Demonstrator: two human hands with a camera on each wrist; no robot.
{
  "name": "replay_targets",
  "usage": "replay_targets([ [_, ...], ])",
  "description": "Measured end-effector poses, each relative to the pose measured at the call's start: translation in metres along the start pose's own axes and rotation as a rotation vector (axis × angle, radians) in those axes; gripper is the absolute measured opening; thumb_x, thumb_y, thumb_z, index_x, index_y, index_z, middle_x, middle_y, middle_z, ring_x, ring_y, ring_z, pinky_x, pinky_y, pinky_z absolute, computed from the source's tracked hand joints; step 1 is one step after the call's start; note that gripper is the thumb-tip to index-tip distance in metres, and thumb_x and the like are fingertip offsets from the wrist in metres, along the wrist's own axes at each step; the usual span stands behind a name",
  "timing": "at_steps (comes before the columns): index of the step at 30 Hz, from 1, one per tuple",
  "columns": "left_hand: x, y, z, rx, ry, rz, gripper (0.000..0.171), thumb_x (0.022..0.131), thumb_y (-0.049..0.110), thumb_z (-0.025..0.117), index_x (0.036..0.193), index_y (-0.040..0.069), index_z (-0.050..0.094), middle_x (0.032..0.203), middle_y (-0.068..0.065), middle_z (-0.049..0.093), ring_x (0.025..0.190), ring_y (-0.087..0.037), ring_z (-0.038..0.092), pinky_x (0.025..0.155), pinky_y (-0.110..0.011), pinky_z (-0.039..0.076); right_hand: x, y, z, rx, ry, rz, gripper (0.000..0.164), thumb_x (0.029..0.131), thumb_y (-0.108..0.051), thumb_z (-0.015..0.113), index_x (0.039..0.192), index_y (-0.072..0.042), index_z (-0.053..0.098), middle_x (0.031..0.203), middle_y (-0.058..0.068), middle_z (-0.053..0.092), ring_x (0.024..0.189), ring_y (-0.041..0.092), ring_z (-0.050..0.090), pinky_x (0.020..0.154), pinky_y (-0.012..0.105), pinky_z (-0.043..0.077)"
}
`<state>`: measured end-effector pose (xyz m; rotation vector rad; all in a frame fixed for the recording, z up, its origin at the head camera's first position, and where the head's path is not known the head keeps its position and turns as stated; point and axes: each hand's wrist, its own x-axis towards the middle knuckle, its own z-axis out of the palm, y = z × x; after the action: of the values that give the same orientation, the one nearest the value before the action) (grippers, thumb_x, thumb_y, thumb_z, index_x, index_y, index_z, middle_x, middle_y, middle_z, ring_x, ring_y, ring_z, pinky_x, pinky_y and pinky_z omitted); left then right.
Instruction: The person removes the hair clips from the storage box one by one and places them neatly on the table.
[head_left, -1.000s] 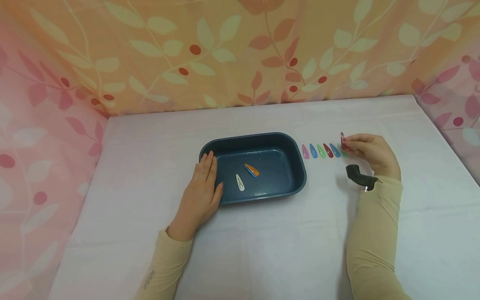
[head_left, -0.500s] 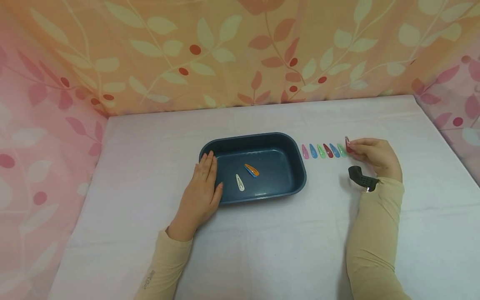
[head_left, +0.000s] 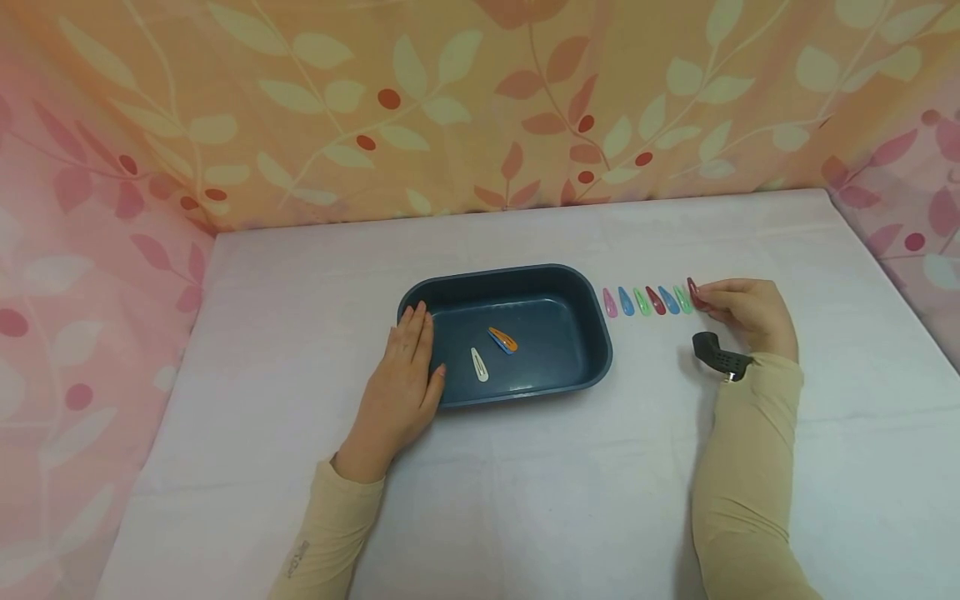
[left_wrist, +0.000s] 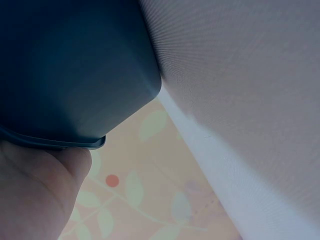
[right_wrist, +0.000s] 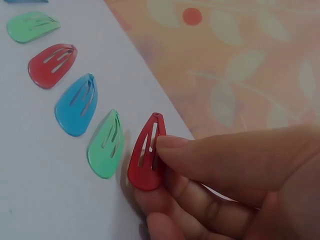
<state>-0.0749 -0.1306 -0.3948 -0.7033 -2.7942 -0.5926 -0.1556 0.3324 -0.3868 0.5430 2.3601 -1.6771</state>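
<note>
My right hand pinches a red snap hair clip between thumb and fingers, at the right end of a row of clips. Beside it lies a green hair clip, then a blue clip and another red clip. My left hand rests with straight fingers over the left rim of a dark blue tray. The left wrist view shows the tray's outer wall with part of the hand under its rim. Inside the tray are a white clip and an orange clip overlapping a blue one.
Between the tray and my right hand, the row begins with a pink clip. A white cloth covers the table, with patterned curtains behind and at both sides. A black wrist camera sticks out from the right sleeve.
My right hand has lowered the red clip from above the row to its right end, beside the last green clip. The left hand stays on the tray.
</note>
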Motion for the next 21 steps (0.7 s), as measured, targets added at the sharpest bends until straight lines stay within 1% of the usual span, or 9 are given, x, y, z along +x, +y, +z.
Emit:
replay_targets([
  [3,0.000,0.000,0.000,-0.002,0.002,0.001,0.060,0.094,0.017,0.048,0.141,-0.014,0.028,0.153,-0.024,0.016,0.141,-0.035,0.015,0.111,-0.049,0.017,0.000,0.000,0.002,-0.094,0.040,0.002,0.021,0.087,-0.018,0.069,0.070,-0.031,0.071,0.074,-0.016,0.064,0.073,0.004,0.055,0.065,0.017,0.049],
  [5,0.000,0.000,0.000,-0.002,0.003,0.001,0.060,0.093,0.016,0.048,0.141,-0.014,0.028,0.153,-0.024,0.016,0.141,-0.035,0.016,0.111,-0.049,0.018,0.001,-0.001,0.003,-0.136,0.059,0.003,0.019,0.087,-0.019,0.068,0.072,-0.030,0.072,0.072,-0.017,0.062,0.073,0.005,0.054,0.065,0.017,0.048],
  [14,0.000,0.000,0.000,-0.003,-0.009,-0.006,0.060,0.094,0.017,0.048,0.141,-0.014,0.027,0.153,-0.023,0.015,0.142,-0.033,0.013,0.111,-0.049,0.017,0.004,0.000,0.006,-0.185,0.098,0.017,0.008,0.087,-0.020,0.068,0.085,-0.018,0.076,0.071,-0.018,0.062,0.073,0.007,0.053,0.064,0.018,0.047],
  [18,0.000,0.000,0.000,-0.005,-0.007,-0.006,0.060,0.094,0.017,0.048,0.141,-0.014,0.027,0.153,-0.023,0.015,0.142,-0.033,0.013,0.111,-0.049,0.017,0.005,-0.001,0.009,-0.224,0.114,0.021,0.015,0.087,-0.021,0.068,0.094,-0.010,0.076,0.071,-0.018,0.060,0.074,0.009,0.052,0.064,0.018,0.046],
  [21,0.000,0.000,-0.001,-0.009,-0.002,-0.003,0.060,0.094,0.017,0.048,0.141,-0.014,0.028,0.153,-0.024,0.016,0.142,-0.034,0.014,0.111,-0.049,0.017,0.004,-0.002,0.011,-0.257,0.131,0.013,0.020,0.087,-0.020,0.068,0.098,-0.005,0.074,0.070,-0.018,0.059,0.074,0.010,0.052,0.064,0.018,0.045],
])
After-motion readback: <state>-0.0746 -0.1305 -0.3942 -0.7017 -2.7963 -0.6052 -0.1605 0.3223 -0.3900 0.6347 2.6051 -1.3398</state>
